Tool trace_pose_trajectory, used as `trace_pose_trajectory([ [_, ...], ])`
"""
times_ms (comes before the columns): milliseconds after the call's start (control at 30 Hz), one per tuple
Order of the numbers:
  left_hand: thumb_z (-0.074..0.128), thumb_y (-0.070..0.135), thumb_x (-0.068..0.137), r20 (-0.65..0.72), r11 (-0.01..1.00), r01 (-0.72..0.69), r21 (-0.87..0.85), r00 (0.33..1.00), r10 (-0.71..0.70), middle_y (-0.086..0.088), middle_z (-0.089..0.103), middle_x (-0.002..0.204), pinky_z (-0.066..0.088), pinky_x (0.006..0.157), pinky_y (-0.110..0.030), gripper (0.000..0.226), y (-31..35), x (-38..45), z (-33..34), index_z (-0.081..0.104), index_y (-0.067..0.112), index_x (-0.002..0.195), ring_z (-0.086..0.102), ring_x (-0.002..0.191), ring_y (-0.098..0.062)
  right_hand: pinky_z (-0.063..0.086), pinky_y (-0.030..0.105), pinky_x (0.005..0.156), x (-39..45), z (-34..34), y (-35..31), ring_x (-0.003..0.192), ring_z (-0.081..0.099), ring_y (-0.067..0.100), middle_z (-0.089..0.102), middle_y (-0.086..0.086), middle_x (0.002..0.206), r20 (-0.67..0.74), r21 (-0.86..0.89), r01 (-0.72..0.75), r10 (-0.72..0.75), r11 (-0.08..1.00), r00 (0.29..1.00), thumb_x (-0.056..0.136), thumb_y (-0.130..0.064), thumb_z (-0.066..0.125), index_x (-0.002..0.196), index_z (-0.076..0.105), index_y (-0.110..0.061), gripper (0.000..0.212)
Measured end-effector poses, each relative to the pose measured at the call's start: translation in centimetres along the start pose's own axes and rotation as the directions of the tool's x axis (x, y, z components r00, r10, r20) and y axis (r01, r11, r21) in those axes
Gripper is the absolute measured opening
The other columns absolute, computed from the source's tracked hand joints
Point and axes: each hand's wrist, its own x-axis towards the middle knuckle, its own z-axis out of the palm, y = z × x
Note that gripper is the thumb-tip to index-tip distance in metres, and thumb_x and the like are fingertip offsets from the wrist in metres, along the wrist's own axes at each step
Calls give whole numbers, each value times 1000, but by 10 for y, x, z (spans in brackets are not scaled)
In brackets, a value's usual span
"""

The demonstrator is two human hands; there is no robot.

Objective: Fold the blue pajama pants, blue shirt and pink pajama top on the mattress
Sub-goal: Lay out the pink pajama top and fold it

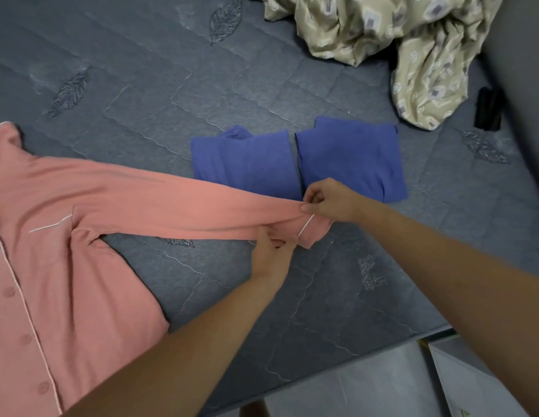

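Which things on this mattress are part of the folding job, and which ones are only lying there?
Part of the job:
- pink pajama top, its sleeve pulled out by the left hand and right hand
- two folded blue garments, side by side
- mattress

Only lying there:
- crumpled patterned cloth
- black object near the right edge

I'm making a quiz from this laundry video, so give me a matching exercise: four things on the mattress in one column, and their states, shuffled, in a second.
Things:
1. pink pajama top
2. two blue garments
3. patterned beige sheet
4. pink sleeve cuff

States:
A. crumpled in a heap
B. pinched by the left hand and right hand
C. folded, side by side
D. spread flat, unfolded

Pairs: 1-D, 2-C, 3-A, 4-B
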Motion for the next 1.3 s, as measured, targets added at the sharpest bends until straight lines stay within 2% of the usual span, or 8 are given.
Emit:
trace_pose_trajectory([
  [133, 64, 9, 95, 22, 939, 74, -335, 997, -70, 1, 61, 109, 54, 97, -43, 26, 6, -3, 12, 47, 21, 110, 59, 100, -14, 51, 27, 60, -1, -5, 0, 63, 57, 10, 65, 2, 76, 0, 57, 21, -21, 998, 1000, 89, -9, 73, 93, 61, -11, 12],
  [400, 69, 1, 89, 160, 934, 102, -342, 986, -50, -4, 61, 119, 56, 80, -32, 41, 10, 4, 14, 52, 27, 115, 63, 108, -21, 56, 33, 60, -4, -6, -2, 69, 60, 17, 64, 9, 81, 22, 85, 57, -59, 995, 998, 89, 3, 67, 86, 63, -11, 14],
  [600, 72, 8, 89, 110, 956, 20, -292, 994, 13, -13, 66, 114, 53, 70, -28, 23, 2, -6, 5, 60, 16, 106, 68, 100, -28, 59, 27, 57, -15, -10, -19, 63, 67, 15, 67, 17, 80, 51, 130, -35, 29, 991, 998, 87, 14, 43, 88, 73, 0, 34],
  [733, 59, 11, 100, 45, 957, -60, -282, 996, 76, -2, 75, 104, 52, 65, -24, 17, 0, -17, -13, 68, 23, 107, 69, 91, -15, 65, 37, 71, -21, -9, -41, 73, 74, 20, 70, 14, 81, 86, 236, -85, 66, 968, 994, 82, 22, 27, 95, 76, 0, 55],
  [933, 69, -4, 81, 26, 956, -131, -264, 989, 143, 3, 66, 89, 46, 61, -13, 42, 1, -30, -66, 73, 19, 117, 55, 76, -9, 63, 31, 71, -20, 4, -95, 87, 74, 12, 77, 8, 94, 147, 168, 34, -59, 985, 987, 92, -1, 70, 100, 78, -5, 12],
  [1133, 74, 8, 86, -136, 925, -279, -256, 958, 251, 18, 60, 65, 41, 59, -14, 14, -6, -38, -142, 69, 21, 82, 47, 59, 4, 45, 22, 95, -1, 45, -172, 100, 62, 9, 67, 0, 105, 11, -55, 268, -268, 962, 963, 85, -15, 82, 92, 77, -6, 13],
  [1200, 64, 13, 94, -230, 927, -314, -206, 936, 266, 17, 46, 56, 31, 53, -18, 35, -9, -40, -168, 51, 27, 64, 37, 52, 1, 47, 19, 84, 9, 64, -199, 85, 62, 9, 70, 2, 94, 48, -24, 304, -303, 952, 952, 88, -15, 79, 91, 76, -7, 9],
  [1300, 65, 15, 94, -291, 926, -341, -161, 913, 286, 11, 39, 63, 29, 53, -18, 43, -13, -41, -215, 40, 26, 62, 36, 55, 0, 39, 17, 58, 28, 92, -243, 57, 45, 7, 55, -4, 61, 158, 11, 371, -368, 929, 916, 93, -15, 73, 75, 71, -23, 20],
])
